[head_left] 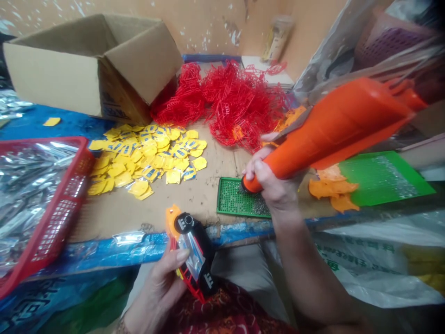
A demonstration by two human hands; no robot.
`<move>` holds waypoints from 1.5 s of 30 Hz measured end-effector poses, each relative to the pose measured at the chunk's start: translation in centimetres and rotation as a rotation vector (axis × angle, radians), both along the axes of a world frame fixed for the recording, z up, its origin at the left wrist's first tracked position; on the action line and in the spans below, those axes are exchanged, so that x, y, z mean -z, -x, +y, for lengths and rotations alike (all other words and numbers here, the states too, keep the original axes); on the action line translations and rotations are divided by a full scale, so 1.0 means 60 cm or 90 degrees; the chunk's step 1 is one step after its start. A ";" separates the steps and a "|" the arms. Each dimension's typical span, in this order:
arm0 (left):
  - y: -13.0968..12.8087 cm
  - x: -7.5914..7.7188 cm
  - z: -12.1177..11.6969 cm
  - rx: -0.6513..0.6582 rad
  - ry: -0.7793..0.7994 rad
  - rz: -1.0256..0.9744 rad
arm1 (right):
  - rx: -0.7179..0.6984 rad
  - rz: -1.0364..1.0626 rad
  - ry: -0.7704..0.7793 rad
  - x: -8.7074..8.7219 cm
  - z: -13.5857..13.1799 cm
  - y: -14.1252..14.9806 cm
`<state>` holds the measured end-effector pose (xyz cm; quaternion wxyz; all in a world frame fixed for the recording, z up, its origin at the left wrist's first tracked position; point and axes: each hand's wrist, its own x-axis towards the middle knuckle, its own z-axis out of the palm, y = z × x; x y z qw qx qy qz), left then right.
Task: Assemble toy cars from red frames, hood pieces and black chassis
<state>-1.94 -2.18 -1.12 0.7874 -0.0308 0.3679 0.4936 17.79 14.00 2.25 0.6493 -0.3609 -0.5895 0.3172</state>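
Note:
My left hand point(156, 287) is low in the view and grips a black plastic toy part point(194, 250) with orange and red edges and a clear shiny panel. My right hand point(269, 183) is shut around the narrow end of a long tapered orange plastic piece point(333, 130). Its dark tip rests on a green perforated tray point(236, 199) holding small metal bits. Beyond my right hand lie flat orange plastic pieces point(333, 188) on a second green tray point(382, 178). Loose yellow plastic tags point(148, 157) lie in a heap to the left of my right hand.
An open cardboard box point(90, 65) stands at the back left, next to a tangle of red plastic frames point(229, 104). A red basket point(59, 204) of silver foil packets sits at the left. A white woven sack point(378, 264) lies at the lower right.

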 end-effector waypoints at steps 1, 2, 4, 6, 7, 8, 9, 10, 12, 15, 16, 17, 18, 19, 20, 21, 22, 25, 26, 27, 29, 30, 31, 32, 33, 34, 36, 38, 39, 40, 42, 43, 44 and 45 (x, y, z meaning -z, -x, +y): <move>0.001 0.000 -0.002 0.002 0.003 0.003 | -0.006 0.018 -0.007 -0.003 -0.001 0.001; 0.002 0.000 -0.002 0.005 0.000 0.008 | -0.018 0.039 -0.014 -0.006 -0.002 0.002; 0.002 0.001 -0.001 0.015 -0.018 0.019 | -0.032 0.065 -0.017 -0.013 -0.004 0.004; 0.001 0.001 0.001 0.025 -0.034 0.028 | -0.028 0.064 -0.014 -0.017 -0.005 0.005; 0.000 0.002 0.003 0.022 -0.038 0.030 | -0.023 0.060 -0.016 -0.018 -0.005 0.005; -0.001 0.002 0.004 0.015 -0.038 0.031 | -0.018 0.056 -0.021 -0.019 -0.006 0.004; -0.002 0.002 0.004 0.006 -0.038 0.030 | -0.018 0.053 -0.025 -0.020 -0.007 0.003; -0.002 0.002 0.005 -0.004 -0.038 0.029 | -0.021 0.053 -0.026 -0.020 -0.009 0.003; -0.004 0.001 0.006 -0.019 -0.038 0.027 | -0.040 0.060 -0.020 -0.022 -0.013 0.003; -0.006 -0.004 0.005 -0.026 -0.015 0.027 | -0.060 0.093 0.004 -0.025 -0.018 0.007; -0.006 -0.006 0.005 -0.029 -0.008 0.027 | -0.061 0.103 0.009 -0.026 -0.019 0.008; -0.007 -0.007 0.005 -0.032 -0.003 0.027 | -0.064 0.110 0.014 -0.026 -0.020 0.010; -0.008 -0.008 0.005 -0.034 -0.002 0.028 | -0.066 0.113 0.019 -0.027 -0.021 0.011; -0.008 -0.008 0.005 -0.035 -0.003 0.028 | -0.069 0.114 0.020 -0.027 -0.022 0.012; -0.008 -0.008 0.006 -0.035 -0.005 0.028 | -0.073 0.113 0.023 -0.026 -0.023 0.013; -0.008 -0.007 0.007 -0.032 -0.004 0.028 | -0.074 0.111 0.028 -0.026 -0.024 0.013; -0.007 -0.006 0.008 -0.028 -0.004 0.027 | -0.072 0.108 0.031 -0.026 -0.025 0.013; -0.005 -0.003 0.010 -0.015 -0.002 0.020 | -0.059 0.099 0.042 -0.024 -0.027 0.012; -0.004 -0.002 0.010 -0.014 -0.002 0.018 | -0.056 0.096 0.042 -0.023 -0.027 0.012; -0.004 -0.002 0.010 -0.014 -0.002 0.016 | -0.057 0.095 0.040 -0.021 -0.027 0.012; -0.004 -0.001 0.009 -0.012 -0.007 0.016 | -0.064 0.096 0.038 -0.017 -0.026 0.010; -0.004 -0.002 0.009 -0.011 -0.012 0.018 | -0.069 0.096 0.036 -0.015 -0.026 0.009; -0.005 -0.002 0.009 -0.010 -0.018 0.019 | -0.072 0.095 0.036 -0.013 -0.025 0.009; -0.006 -0.002 0.009 -0.009 -0.023 0.020 | -0.075 0.094 0.035 -0.011 -0.025 0.008; -0.007 -0.003 0.009 -0.010 -0.026 0.020 | -0.073 0.091 0.038 -0.009 -0.025 0.007; -0.007 -0.003 0.009 -0.012 -0.026 0.018 | -0.070 0.086 0.039 -0.008 -0.025 0.006; -0.008 -0.004 0.009 -0.017 -0.018 0.013 | -0.061 0.080 0.042 -0.006 -0.026 0.006; -0.008 -0.005 0.009 -0.019 -0.013 0.011 | -0.052 0.075 0.047 -0.006 -0.026 0.007; -0.008 -0.005 0.008 -0.020 -0.014 0.011 | -0.049 0.074 0.048 -0.007 -0.026 0.007; -0.007 -0.006 0.008 -0.021 -0.014 0.011 | -0.049 0.074 0.047 -0.008 -0.026 0.008; -0.006 -0.006 0.007 -0.018 -0.017 0.009 | -0.053 0.075 0.041 -0.010 -0.026 0.008; -0.006 -0.006 0.008 -0.016 -0.019 0.008 | -0.056 0.077 0.034 -0.010 -0.026 0.008; -0.006 -0.006 0.008 -0.013 -0.020 0.007 | -0.058 0.079 0.028 -0.011 -0.026 0.008; -0.006 -0.006 0.009 -0.012 -0.022 0.008 | -0.060 0.081 0.023 -0.011 -0.026 0.008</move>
